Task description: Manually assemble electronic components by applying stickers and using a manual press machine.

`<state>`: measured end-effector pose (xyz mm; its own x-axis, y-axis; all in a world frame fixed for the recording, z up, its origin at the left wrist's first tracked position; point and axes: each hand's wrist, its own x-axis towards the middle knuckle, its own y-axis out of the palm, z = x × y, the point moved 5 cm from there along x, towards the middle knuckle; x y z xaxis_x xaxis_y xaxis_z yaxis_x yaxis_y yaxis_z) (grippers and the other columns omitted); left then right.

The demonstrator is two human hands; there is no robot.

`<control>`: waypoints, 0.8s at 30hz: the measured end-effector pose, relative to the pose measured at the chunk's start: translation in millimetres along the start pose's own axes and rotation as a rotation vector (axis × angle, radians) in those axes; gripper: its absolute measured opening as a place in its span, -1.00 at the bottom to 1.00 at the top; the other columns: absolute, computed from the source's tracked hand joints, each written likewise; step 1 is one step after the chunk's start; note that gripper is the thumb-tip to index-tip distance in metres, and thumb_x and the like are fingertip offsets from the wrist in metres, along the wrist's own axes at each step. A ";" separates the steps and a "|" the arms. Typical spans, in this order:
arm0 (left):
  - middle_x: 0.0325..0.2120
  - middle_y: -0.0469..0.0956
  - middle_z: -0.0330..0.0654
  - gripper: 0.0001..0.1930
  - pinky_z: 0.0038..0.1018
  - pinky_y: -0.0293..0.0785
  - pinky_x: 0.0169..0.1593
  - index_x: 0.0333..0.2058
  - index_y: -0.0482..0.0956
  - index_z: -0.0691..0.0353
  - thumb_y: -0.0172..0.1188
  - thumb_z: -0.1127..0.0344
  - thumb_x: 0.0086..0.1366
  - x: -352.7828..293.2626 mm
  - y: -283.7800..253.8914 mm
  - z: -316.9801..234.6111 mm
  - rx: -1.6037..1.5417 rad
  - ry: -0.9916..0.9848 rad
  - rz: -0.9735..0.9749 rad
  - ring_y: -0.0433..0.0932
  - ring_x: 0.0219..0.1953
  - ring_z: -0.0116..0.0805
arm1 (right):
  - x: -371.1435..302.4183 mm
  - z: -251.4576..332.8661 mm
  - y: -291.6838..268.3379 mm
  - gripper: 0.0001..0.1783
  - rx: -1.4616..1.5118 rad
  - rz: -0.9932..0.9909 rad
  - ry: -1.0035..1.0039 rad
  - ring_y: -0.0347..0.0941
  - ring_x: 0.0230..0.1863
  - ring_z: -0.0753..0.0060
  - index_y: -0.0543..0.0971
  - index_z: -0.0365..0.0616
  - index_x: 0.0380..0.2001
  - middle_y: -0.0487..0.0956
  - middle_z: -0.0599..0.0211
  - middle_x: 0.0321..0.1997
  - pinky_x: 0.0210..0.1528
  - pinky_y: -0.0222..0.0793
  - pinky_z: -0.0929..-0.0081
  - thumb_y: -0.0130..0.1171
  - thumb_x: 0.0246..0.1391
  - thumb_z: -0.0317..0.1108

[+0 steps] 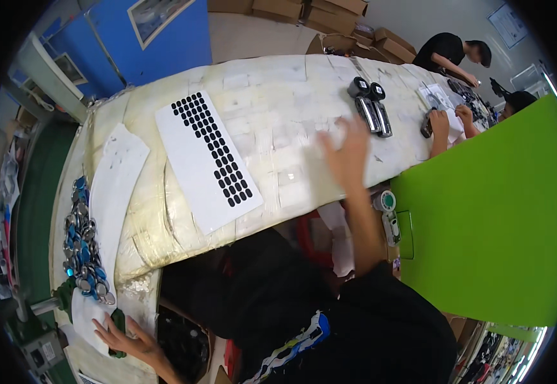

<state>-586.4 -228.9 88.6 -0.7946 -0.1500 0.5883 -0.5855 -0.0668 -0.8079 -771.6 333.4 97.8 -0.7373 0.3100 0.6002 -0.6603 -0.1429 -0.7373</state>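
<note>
The right hand (347, 153) reaches out over the middle of the table at the end of a raised, bent forearm, its fingers spread and blurred by motion. It is nearest to a pair of black-and-silver devices (372, 116), which lie side by side just beyond it to the right. The left hand (130, 340) is low at the near left, palm sideways and fingers splayed apart, beside a dark green wrapped part (118, 320) and a piece of white paper (90, 320); whether the fingertips touch either, I cannot tell.

The table (278, 115) is covered in pale, yellowed, taped sheeting. Left of its middle lies a white sheet (195, 198) bearing slanting rows of black ovals (219, 148). Farther left, a curved white strip (113, 185) runs beside a heap of silver and blue discs (85, 249).

On the right stands a bright green panel (483, 224), with a co-worker's hands (441, 121) above its far edge. Another person in black (441, 51) bends over the far right end. Open cardboard boxes (339, 16) sit beyond the table, and a blue partition (170, 54) rises at the far left.
</note>
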 end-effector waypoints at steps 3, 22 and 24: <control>0.29 0.17 0.16 -0.60 0.03 -0.03 0.34 0.13 0.42 0.32 0.09 0.30 0.37 3.8 -6.1 -52.9 -0.117 0.036 0.034 0.09 0.34 0.14 | 35.6 -86.2 3.8 -0.30 -0.226 0.017 0.147 0.22 0.26 -0.23 0.50 -0.10 0.05 0.34 -0.26 0.19 0.25 0.17 -0.03 0.32 -0.06 0.13; 0.30 0.10 0.20 -0.44 0.21 -0.05 0.32 0.17 0.41 0.24 0.24 0.15 0.23 99.4 66.7 -265.4 -0.503 0.235 0.451 0.04 0.32 0.38 | 4.5 59.9 24.0 -0.32 0.131 0.339 -0.132 0.27 0.18 -0.26 0.45 -0.04 0.12 0.28 -0.19 0.24 0.17 0.22 -0.02 0.35 -0.08 -0.05; 0.33 0.07 0.17 -0.43 0.19 -0.07 0.34 0.20 0.38 0.19 0.21 0.10 0.26 98.0 73.3 -266.3 -0.498 0.236 0.439 -0.01 0.35 0.36 | -3.7 85.9 22.4 -0.32 0.161 0.365 -0.135 0.24 0.21 -0.27 0.45 -0.06 0.11 0.25 -0.17 0.28 0.18 0.18 -0.06 0.37 -0.09 -0.08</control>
<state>-749.9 14.2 96.4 -0.9548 0.1620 0.2491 -0.1621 0.4187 -0.8936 -795.9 248.3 105.7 -0.9319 0.0877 0.3520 -0.3586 -0.3694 -0.8573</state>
